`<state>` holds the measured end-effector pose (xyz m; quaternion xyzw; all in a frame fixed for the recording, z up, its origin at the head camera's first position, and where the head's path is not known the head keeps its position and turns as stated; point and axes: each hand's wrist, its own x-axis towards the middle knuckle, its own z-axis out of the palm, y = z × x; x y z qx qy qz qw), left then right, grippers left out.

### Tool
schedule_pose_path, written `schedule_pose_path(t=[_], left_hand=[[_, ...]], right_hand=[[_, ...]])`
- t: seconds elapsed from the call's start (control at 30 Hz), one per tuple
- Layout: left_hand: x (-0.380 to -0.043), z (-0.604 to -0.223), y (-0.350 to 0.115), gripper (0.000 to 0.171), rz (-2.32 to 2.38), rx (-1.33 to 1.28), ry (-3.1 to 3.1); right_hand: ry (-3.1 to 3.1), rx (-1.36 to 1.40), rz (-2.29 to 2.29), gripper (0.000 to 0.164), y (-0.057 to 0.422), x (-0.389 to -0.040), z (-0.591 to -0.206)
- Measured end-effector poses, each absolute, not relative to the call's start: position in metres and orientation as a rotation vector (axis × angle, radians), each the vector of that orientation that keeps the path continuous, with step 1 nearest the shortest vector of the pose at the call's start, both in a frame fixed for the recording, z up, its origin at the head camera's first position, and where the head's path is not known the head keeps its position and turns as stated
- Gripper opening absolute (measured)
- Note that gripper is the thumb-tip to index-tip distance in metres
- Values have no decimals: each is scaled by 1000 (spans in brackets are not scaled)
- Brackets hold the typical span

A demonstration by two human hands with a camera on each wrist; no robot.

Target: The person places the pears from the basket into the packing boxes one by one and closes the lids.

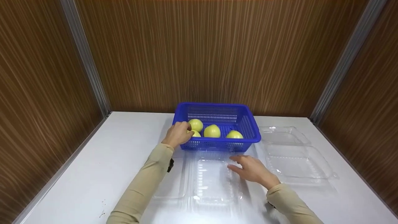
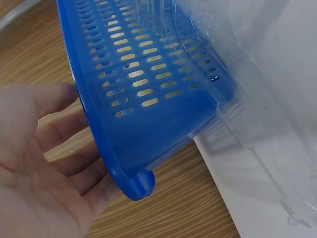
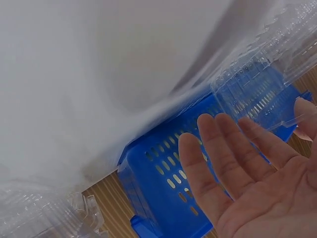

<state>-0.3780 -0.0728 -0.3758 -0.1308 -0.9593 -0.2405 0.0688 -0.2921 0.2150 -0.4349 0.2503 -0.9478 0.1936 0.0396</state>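
Observation:
Several round yellow-green fruits lie in a blue perforated plastic basket. My left hand reaches over the basket's front left corner, its fingertips right at the nearest fruit. In the left wrist view the loosely bent fingers pass behind the basket rim, and their tips are hidden. In front of the basket lies an opened clear plastic clamshell box. My right hand is over that box's right side, fingers apart and holding nothing; the right wrist view shows its bare palm.
A second opened clear clamshell lies on the right of the white table. Wood-patterned panels close off the back and both sides, with the basket near the back one. Small brown specks dot the table's front left.

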Motion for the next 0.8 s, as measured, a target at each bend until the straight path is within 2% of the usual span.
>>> schedule_pose_path(t=[0.27,0.53,0.8], left_hand=[[-388,-372,-69,34,-627,-364,-2995],[-400,-370,-61,32,-692,-281,-3041],[-403,-372,-52,25,-702,-166,-3093]], right_hand=[[-2878,810,601,41,213,-292,-436],[-2841,854,554,17,212,-294,-434],[-2850,849,559,21,212,-294,-435]])
